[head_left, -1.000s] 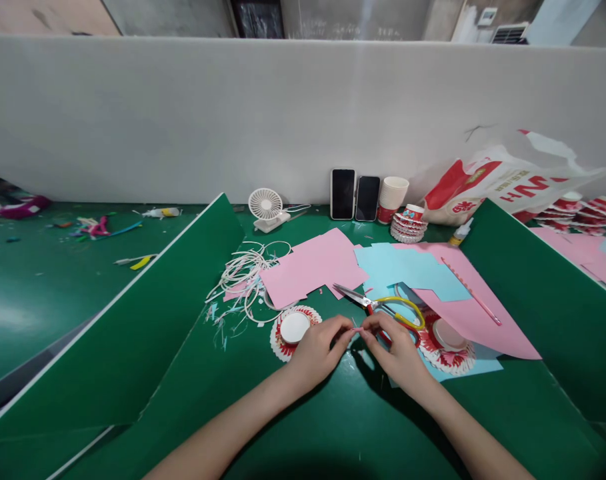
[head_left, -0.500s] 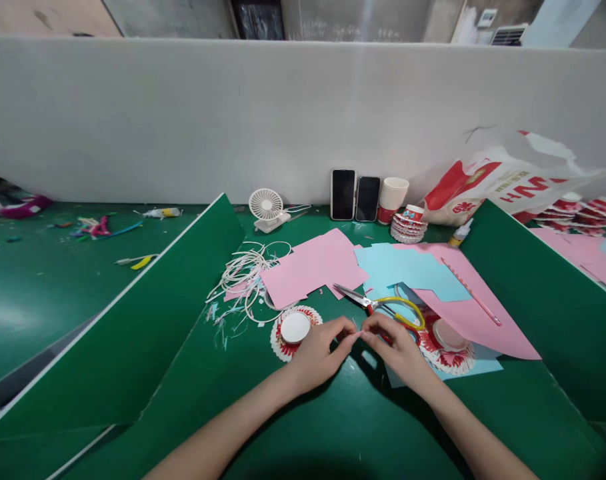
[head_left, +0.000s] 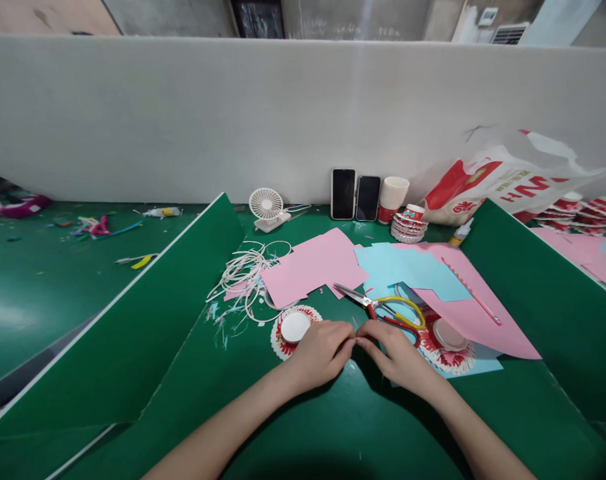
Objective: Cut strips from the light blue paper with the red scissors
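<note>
My left hand (head_left: 323, 351) and my right hand (head_left: 395, 350) meet fingertip to fingertip just below the middle of the frame, pinched together on something so small that I cannot make out more than a pale sliver (head_left: 355, 339) between them. I judge it to be a light, limp paper scrap, easy to crush or drop, so the fingertips are the only sensible hold.

Just above my right hand lie the yellow-and-red-handled scissors (head_left: 383, 307), blades pointing to the upper left. Left of my left hand sits a flattened red-and-white paper cup flower (head_left: 293, 328); a second one (head_left: 447, 343) rests to the right on the pale blue paper sheet (head_left: 407, 267). Pink paper sheets (head_left: 313, 267) and a tangle of white paper rim strips (head_left: 243, 277) fill the middle.

The green counter (head_left: 333, 413) is bare towards the lower frame, giving room to draw back. Slanted green boards (head_left: 147, 320) close in both sides.
</note>
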A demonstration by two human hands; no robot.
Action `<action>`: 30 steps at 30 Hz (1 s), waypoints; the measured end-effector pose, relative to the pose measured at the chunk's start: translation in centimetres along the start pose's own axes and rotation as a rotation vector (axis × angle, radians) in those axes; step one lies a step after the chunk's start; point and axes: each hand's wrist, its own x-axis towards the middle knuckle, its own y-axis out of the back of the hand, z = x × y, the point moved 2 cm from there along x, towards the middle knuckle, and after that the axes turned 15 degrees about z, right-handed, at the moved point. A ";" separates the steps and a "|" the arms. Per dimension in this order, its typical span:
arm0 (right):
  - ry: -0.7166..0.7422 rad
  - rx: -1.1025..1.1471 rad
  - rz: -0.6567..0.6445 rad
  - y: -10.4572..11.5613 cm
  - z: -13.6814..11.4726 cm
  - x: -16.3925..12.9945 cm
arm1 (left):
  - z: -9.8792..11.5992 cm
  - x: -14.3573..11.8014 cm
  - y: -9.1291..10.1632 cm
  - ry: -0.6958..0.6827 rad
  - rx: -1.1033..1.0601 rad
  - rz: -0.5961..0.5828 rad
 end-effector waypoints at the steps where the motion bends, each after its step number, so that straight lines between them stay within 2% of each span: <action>1: -0.013 0.029 -0.026 0.2 -0.1 0.0 | 0.2 0.0 0.2 0.027 -0.050 -0.012; 4: -0.098 0.202 -0.111 0.7 -0.2 0.0 | 0.7 0.0 0.6 0.153 -0.278 -0.058; 7: -0.222 0.486 -0.201 0.6 -0.1 -0.1 | 0.9 -0.3 0.6 0.320 -0.599 -0.169; 9: -0.285 0.674 -0.227 0.3 0.1 -0.2 | 0.9 -0.4 0.2 0.415 -0.805 -0.253; 11: -0.321 0.785 -0.208 -0.1 0.4 -0.2 | 0.6 -0.5 -0.2 0.471 -0.919 -0.294; 13: -0.333 0.797 -0.167 -0.5 0.6 -0.2 | 0.3 -0.4 -0.4 0.493 -0.918 -0.294; 19: -0.348 0.683 -0.118 -1.6 0.7 -0.3 | 0.0 0.0 0.1 0.456 -0.685 -0.205; 26: -0.350 0.630 -0.256 -1.1 -0.3 -0.7 | 0.7 0.0 0.8 0.344 -0.788 -0.287; 30: -0.341 0.701 -0.300 -0.9 -0.3 -0.9 | 0.9 -0.4 0.6 0.350 -0.869 -0.332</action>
